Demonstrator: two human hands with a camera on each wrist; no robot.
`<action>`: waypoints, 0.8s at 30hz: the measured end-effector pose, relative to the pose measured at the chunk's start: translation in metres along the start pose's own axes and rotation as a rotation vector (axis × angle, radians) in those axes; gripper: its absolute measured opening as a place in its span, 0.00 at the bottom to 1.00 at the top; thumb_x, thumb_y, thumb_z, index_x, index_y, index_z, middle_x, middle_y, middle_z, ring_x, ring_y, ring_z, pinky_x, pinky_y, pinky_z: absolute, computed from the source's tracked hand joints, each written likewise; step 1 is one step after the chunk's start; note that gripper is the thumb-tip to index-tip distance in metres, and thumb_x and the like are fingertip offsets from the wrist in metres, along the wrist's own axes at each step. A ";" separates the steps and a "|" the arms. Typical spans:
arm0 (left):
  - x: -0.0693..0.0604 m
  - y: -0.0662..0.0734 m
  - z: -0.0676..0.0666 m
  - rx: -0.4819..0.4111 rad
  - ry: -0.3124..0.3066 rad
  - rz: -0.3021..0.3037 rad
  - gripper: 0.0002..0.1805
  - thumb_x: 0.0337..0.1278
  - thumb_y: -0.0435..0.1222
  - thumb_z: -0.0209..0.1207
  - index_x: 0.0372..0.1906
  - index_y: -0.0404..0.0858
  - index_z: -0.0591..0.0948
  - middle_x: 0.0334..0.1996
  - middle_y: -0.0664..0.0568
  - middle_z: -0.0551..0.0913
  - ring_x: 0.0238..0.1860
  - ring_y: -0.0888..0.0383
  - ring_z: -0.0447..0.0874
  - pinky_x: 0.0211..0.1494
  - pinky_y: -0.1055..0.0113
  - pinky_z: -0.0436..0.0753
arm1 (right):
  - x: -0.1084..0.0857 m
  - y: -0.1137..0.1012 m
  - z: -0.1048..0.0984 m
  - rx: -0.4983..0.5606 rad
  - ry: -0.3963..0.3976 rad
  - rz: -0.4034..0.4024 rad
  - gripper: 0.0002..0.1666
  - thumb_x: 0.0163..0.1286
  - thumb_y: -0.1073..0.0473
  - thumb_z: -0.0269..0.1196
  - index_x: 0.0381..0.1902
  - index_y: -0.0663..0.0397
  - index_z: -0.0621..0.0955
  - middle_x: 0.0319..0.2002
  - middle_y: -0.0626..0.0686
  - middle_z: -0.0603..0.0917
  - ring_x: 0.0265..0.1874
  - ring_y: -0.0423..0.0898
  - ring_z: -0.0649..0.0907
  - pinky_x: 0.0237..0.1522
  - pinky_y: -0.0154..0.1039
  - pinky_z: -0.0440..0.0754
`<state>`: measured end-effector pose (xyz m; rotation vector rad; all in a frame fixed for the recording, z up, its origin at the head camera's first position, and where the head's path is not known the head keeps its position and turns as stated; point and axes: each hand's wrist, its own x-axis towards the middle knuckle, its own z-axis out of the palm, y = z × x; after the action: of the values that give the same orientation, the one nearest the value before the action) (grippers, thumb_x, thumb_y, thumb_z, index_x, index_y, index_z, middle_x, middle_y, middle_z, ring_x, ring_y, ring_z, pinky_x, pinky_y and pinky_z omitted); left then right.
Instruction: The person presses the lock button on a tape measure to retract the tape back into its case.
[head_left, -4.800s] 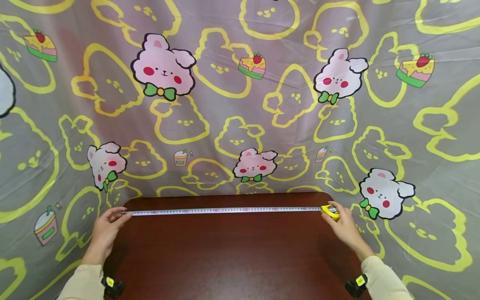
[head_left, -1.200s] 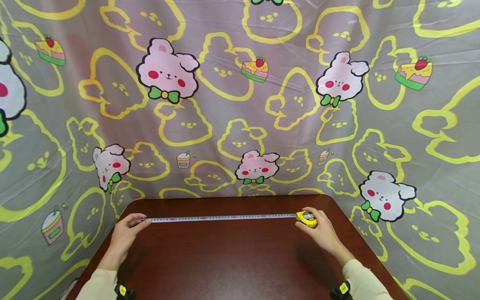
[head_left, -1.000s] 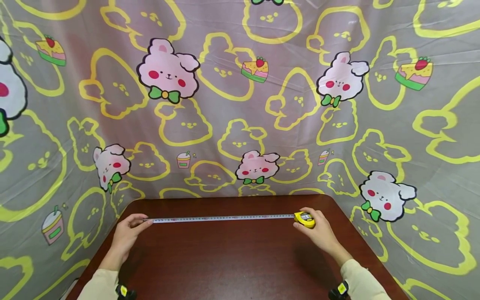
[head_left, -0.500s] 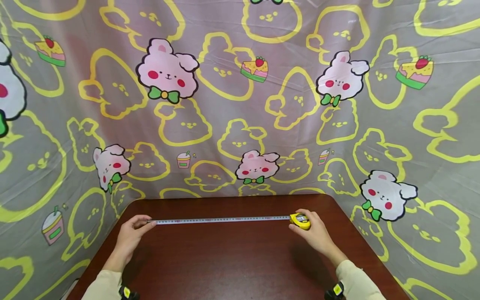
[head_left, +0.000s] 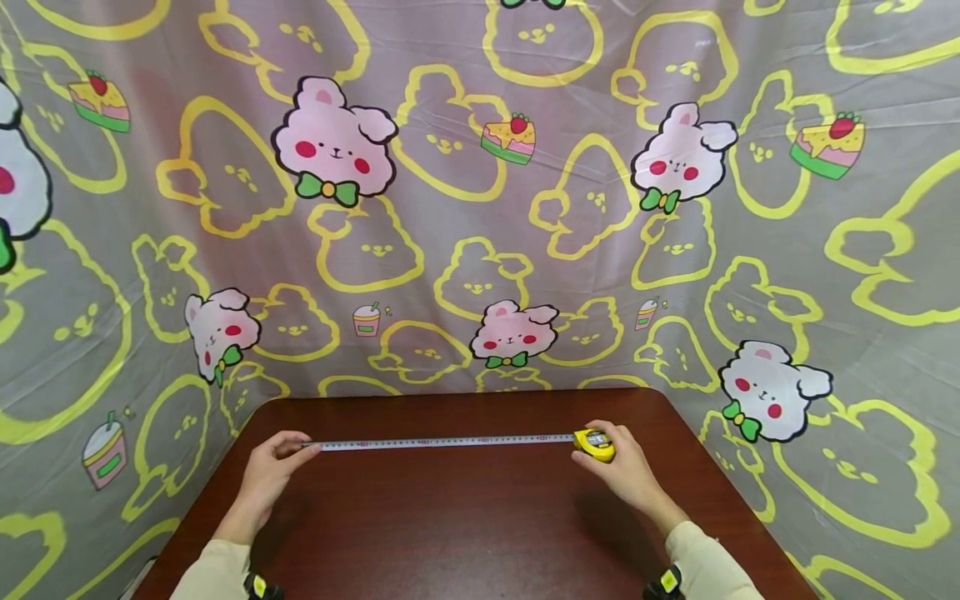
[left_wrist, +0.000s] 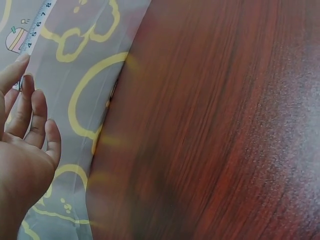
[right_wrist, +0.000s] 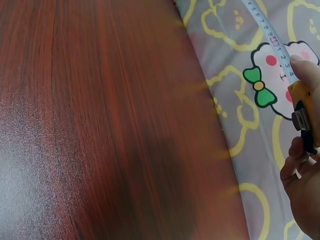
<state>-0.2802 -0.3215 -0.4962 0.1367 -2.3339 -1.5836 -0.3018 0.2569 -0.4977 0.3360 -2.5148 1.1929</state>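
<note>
A white tape measure blade stretches straight between the two hands in the head view. My left hand pinches its left end between thumb and fingers; in the left wrist view the left hand has its other fingers loosely bent beside the blade. My right hand grips the yellow tape case at the blade's right end. In the right wrist view the right hand is partly cut off, with the case held under the thumb and the blade running out of it.
A dark reddish-brown table lies below the hands. Behind it and along both sides hangs a grey curtain printed with yellow outlines and white rabbit heads. Each wrist carries a small black device.
Both hands have moved inward, towards each other, and the exposed stretch of blade is shorter. The grips on the blade end and the case are the same.
</note>
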 end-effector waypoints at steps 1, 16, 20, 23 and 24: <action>0.000 0.000 0.001 -0.002 -0.005 0.005 0.26 0.62 0.46 0.73 0.53 0.29 0.81 0.39 0.51 0.85 0.42 0.60 0.78 0.46 0.67 0.73 | 0.000 -0.001 0.001 0.002 0.002 -0.002 0.33 0.59 0.46 0.79 0.59 0.46 0.79 0.45 0.54 0.76 0.42 0.49 0.77 0.43 0.43 0.78; 0.001 0.001 0.010 -0.013 -0.022 0.012 0.25 0.62 0.45 0.73 0.52 0.29 0.82 0.39 0.51 0.85 0.42 0.59 0.78 0.46 0.67 0.74 | 0.000 -0.009 0.014 0.029 -0.007 0.005 0.34 0.58 0.48 0.80 0.59 0.45 0.79 0.46 0.54 0.75 0.43 0.50 0.77 0.42 0.43 0.79; 0.001 0.001 0.010 -0.016 -0.018 0.010 0.24 0.61 0.45 0.73 0.51 0.31 0.82 0.38 0.52 0.85 0.42 0.58 0.78 0.46 0.66 0.74 | 0.000 -0.010 0.017 0.034 -0.008 0.001 0.34 0.58 0.48 0.80 0.59 0.45 0.79 0.47 0.53 0.75 0.43 0.50 0.77 0.43 0.43 0.79; 0.001 0.001 0.012 -0.020 -0.012 0.013 0.23 0.61 0.45 0.74 0.50 0.31 0.82 0.38 0.52 0.85 0.42 0.58 0.77 0.46 0.65 0.73 | 0.001 -0.011 0.019 0.032 -0.006 -0.003 0.34 0.57 0.47 0.80 0.59 0.44 0.79 0.46 0.53 0.75 0.43 0.50 0.77 0.42 0.43 0.79; 0.001 0.001 0.012 -0.022 -0.014 0.014 0.23 0.61 0.44 0.74 0.50 0.31 0.82 0.38 0.52 0.85 0.41 0.58 0.77 0.46 0.66 0.73 | 0.001 -0.012 0.019 0.032 -0.005 -0.005 0.34 0.57 0.47 0.80 0.59 0.44 0.79 0.46 0.53 0.75 0.42 0.49 0.77 0.42 0.43 0.79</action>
<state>-0.2846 -0.3104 -0.4995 0.1042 -2.3220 -1.6073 -0.3024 0.2347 -0.5005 0.3541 -2.5001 1.2328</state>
